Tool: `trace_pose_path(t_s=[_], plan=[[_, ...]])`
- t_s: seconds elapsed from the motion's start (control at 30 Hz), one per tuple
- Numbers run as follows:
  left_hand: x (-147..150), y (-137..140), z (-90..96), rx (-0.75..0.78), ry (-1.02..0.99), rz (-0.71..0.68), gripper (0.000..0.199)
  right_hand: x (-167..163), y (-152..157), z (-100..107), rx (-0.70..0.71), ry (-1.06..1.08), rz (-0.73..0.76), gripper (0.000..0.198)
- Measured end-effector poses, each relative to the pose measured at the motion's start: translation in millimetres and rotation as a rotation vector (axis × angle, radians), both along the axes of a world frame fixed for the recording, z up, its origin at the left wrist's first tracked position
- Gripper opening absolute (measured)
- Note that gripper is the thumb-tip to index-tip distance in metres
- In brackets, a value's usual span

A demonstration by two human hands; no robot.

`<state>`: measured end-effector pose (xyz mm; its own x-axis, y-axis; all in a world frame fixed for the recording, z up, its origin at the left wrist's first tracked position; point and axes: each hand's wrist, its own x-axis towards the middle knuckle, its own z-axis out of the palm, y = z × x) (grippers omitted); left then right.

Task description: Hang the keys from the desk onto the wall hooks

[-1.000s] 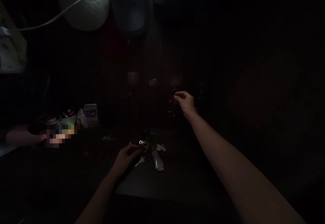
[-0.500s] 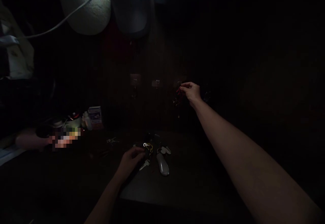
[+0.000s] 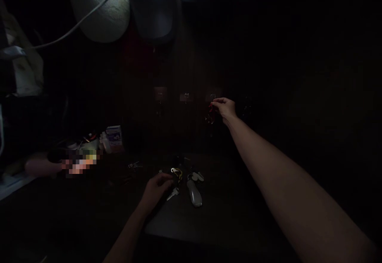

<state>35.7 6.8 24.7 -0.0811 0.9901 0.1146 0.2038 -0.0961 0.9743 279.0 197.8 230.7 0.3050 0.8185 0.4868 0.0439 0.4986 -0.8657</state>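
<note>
My right hand [image 3: 224, 107] reaches to the dark wall, thumb and finger pinched on a red key strap [image 3: 210, 107]. Small metal keys [image 3: 209, 119] hang below it. Just above is a wall hook [image 3: 213, 96]; whether the strap touches it is too dark to tell. My left hand [image 3: 158, 185] rests low over the table, fingers loosely bent and apart. Beside its fingertips lie a key [image 3: 173, 193] and a yellow cord [image 3: 179, 173]. To their right is a grey oval fob [image 3: 195, 194] with light tags [image 3: 197, 176].
Another wall hook [image 3: 186, 96] sits to the left. More keys [image 3: 135, 165] lie on the table. A small box [image 3: 114, 137] and bottles stand at the left. Above hang a pale cap [image 3: 104, 20], a grey cap [image 3: 155, 16] and a white cable [image 3: 71, 27].
The view has shifted slightly, moving most things a little to the right. My right hand keeps its pinch on the red strap near the hook. My left hand stays beside the keys.
</note>
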Motion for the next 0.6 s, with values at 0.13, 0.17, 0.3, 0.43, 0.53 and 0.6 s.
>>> trace_pose_path(t_s=[0.13,0.17,0.3,0.43,0.53,0.6], plan=[[0.5,-0.4,0.9,-0.023,-0.018,0.016,0.028,3.4,-1.8,-5.0,0.057,-0.040,-0.015,0.012],[0.5,-0.1,0.6,-0.023,-0.021,0.016,0.028,4.0,-2.6,-6.0,0.066,-0.048,-0.028,0.011],[-0.7,1.8,-1.7,-0.014,-0.042,-0.002,0.028,0.4,-5.1,-12.0,0.114,-0.085,-0.066,0.007],[-1.7,1.7,-1.2,-0.011,-0.030,-0.009,0.029,-9.2,-5.2,-21.4,0.185,-0.104,-0.109,0.011],[-1.0,0.0,1.1,-0.009,-0.014,-0.005,0.027,-14.3,-3.7,-25.0,0.208,-0.114,-0.176,0.011],[0.0,-0.9,1.9,-0.009,-0.017,0.009,0.025,-16.6,-2.1,-24.1,0.197,-0.131,-0.239,0.009]])
